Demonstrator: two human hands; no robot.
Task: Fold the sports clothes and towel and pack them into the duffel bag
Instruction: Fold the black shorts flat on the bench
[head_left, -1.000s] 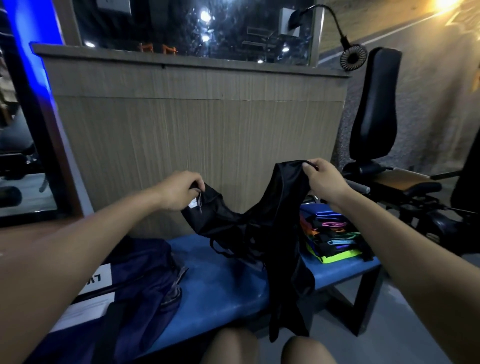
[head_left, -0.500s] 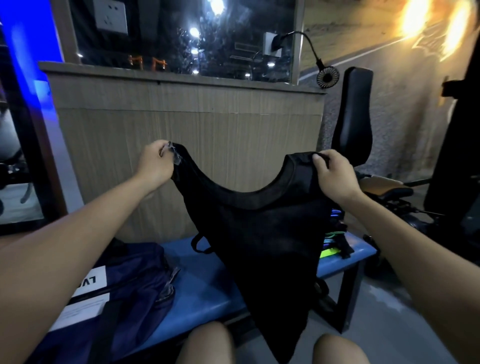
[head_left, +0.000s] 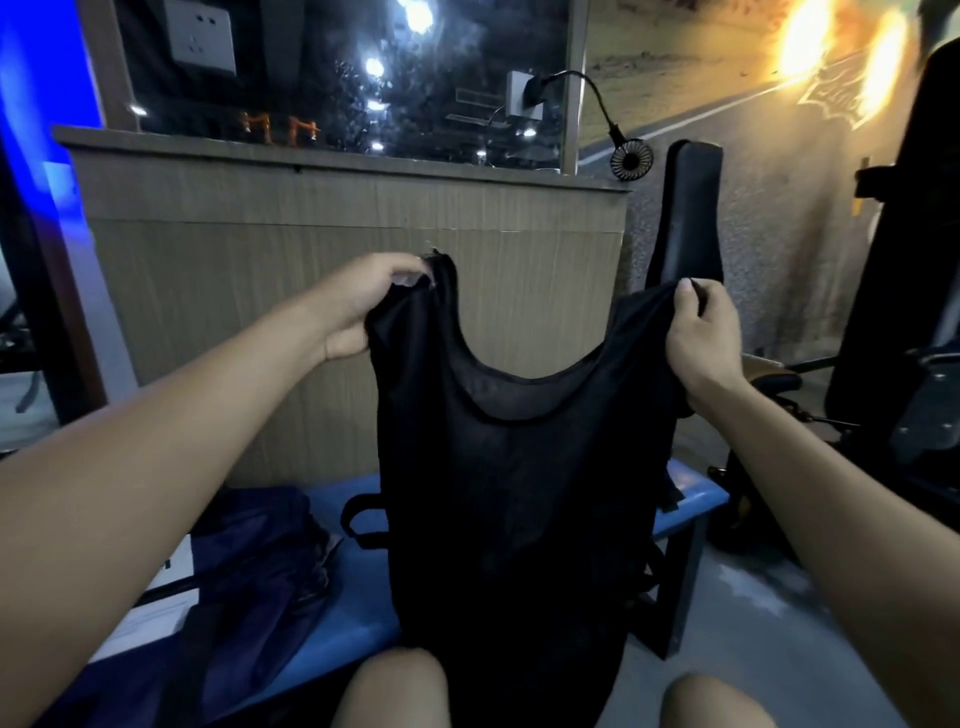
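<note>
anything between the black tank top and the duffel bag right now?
Nothing visible. Both hands, left and right, grip the black tank top by its shoulder straps, hanging above the blue bench. The navy duffel bag lies on the bench to its left; only bare bench lies between them.

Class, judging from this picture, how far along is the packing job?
Early. Nothing visibly packed: the navy duffel bag lies on the blue bench. In hand: left hand and right hand hold a black tank top up by its shoulders, unfolded. Left: folding and packing it.
</note>
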